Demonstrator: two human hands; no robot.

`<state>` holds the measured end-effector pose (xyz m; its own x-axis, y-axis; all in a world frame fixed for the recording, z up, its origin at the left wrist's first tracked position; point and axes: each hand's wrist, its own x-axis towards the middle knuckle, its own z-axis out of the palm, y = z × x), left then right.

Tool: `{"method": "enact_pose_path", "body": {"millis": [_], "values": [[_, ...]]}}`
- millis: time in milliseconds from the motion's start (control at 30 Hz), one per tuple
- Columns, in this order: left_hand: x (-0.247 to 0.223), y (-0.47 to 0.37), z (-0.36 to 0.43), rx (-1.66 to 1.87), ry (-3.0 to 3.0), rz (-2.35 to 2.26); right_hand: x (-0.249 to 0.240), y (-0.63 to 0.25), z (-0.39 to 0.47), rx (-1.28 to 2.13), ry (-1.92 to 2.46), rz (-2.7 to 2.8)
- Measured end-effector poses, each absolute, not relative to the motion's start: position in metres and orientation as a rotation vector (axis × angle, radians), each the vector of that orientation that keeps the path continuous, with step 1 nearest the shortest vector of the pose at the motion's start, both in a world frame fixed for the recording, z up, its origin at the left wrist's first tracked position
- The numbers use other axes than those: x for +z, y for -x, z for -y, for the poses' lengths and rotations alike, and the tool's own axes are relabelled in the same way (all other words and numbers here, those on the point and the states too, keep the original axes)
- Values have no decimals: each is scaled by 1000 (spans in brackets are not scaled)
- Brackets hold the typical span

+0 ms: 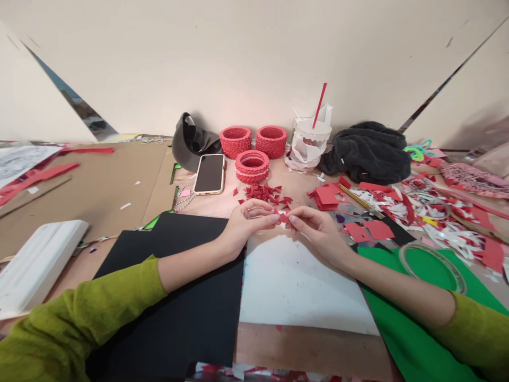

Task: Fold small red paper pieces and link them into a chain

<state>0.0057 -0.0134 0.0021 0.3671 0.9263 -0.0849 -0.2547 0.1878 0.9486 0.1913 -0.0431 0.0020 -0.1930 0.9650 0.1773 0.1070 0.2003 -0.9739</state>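
Note:
Between the fingertips of both hands is a small folded red paper piece (282,217). My left hand (251,220) pinches its left side, and my right hand (314,225) pinches its right side. The hands hover over the top of a white sheet (302,281). Just beyond them lies a pile of small folded red paper triangles (260,192). Behind that stand three red rings built of folded paper, the nearest ring (252,168) with a pale band. To the right of my right hand sits a stack of red paper squares (325,196).
A phone (209,174) and a dark cap (191,140) lie back left; a bagged cup (310,140) with a red straw and black cloth (368,151) stand back right. Black card (178,313), green card (421,318), a tape roll (457,278) and paper scraps (453,233) surround the sheet.

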Motion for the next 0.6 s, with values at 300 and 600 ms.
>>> {"method": "enact_pose_path", "body": {"millis": [300,600], "values": [[3,-6,17,951,-1130,-824,3,-190,43,1108,1067,1507],[3,-7,18,965,-1165,-823,3,-189,42,1076,1112,1515]]}}
